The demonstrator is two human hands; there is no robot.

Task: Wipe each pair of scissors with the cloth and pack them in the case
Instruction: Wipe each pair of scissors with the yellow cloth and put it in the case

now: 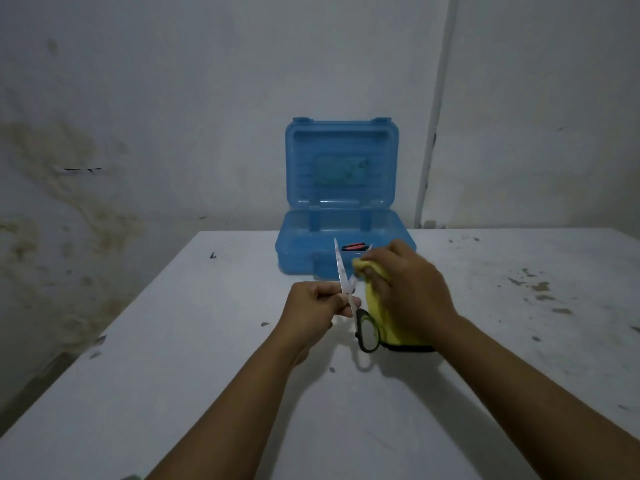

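— Wiping step, is it? Left hand (313,304) pinches the open scissors (346,289) at the pivot, above the bench (207,341).
— Yes; right hand (412,289) clamps the yellow cloth (379,320) on one blade. Next probably: finish wiping, close blades, lay them in the blue case (341,206) behind.

A scuffed white tabletop (173,375) stands against a dim, stained wall (86,168); a pale pipe (433,133) climbs the corner.
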